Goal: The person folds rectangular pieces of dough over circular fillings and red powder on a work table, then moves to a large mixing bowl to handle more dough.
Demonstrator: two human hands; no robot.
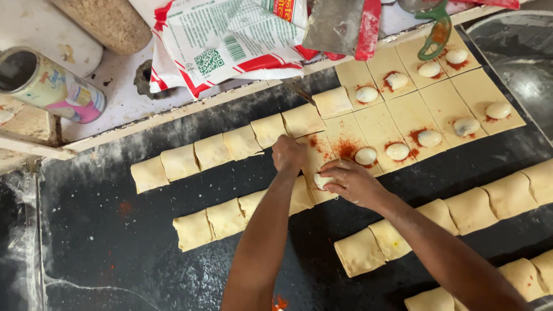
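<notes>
Fingertips of our right hand [350,181] press together on a peeled egg half [321,181] lying on a soft dough square [315,158] on the dark worktop [115,253]. Our left hand [288,153] pinches the pastry's far edge. Egg looks slippery, dough limp, best lifted by its edges. Folded rolls [213,151] surround it.

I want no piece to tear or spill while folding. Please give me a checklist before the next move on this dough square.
1. Egg half on the dough square: ok, under the right hand.
2. Left hand holding the square's edge: ok.
3. Red spice on the square: ok.
4. Egg centred: cannot tell, fingers hide it.
5. Next filled square ready with an egg half: ok.
6. Black worktop dusted with flour: ok.
</notes>
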